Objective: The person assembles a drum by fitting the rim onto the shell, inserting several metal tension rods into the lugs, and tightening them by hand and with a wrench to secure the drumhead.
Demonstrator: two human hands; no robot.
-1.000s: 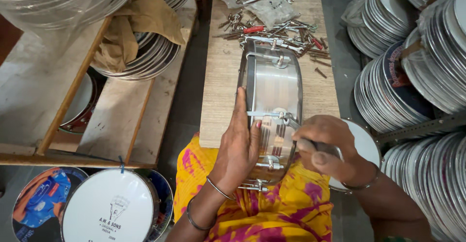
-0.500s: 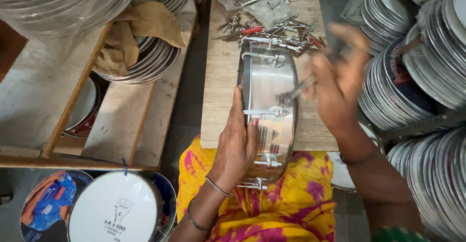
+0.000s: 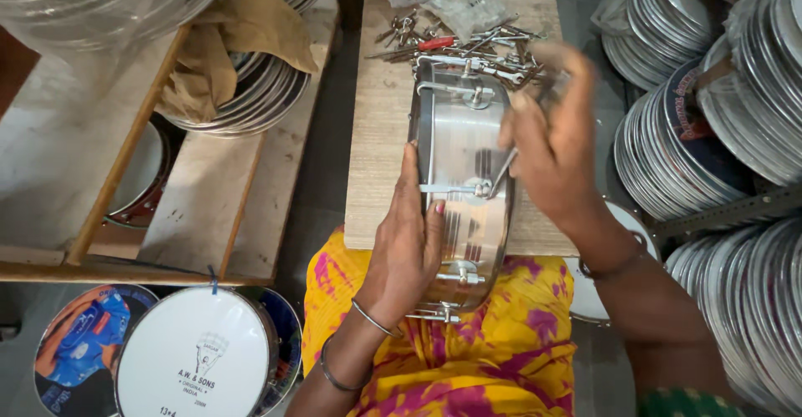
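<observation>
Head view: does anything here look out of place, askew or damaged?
Nothing looks damaged. The metal drum shell lies on its side, overhanging the board toward the lap, steadied by the left hand. Loose wrenches and rods lie jumbled beyond it.

We are looking through a single head-worn camera, pointing steeply down over our own lap and the narrow wooden board (image 3: 380, 133) lying across it. The lens is sitting close: our left hand (image 3: 409, 246) and right hand (image 3: 551, 145) are filling the middle of the frame, on the metal drum shell (image 3: 459, 154). The view is facing forward along the board, toward the pile of spanners and small tools (image 3: 468, 37) at its far end. Stacked drum rims (image 3: 710, 108) are crowding the right edge, a wooden rack (image 3: 125, 158) the left. No second view is overlapping this one.
</observation>
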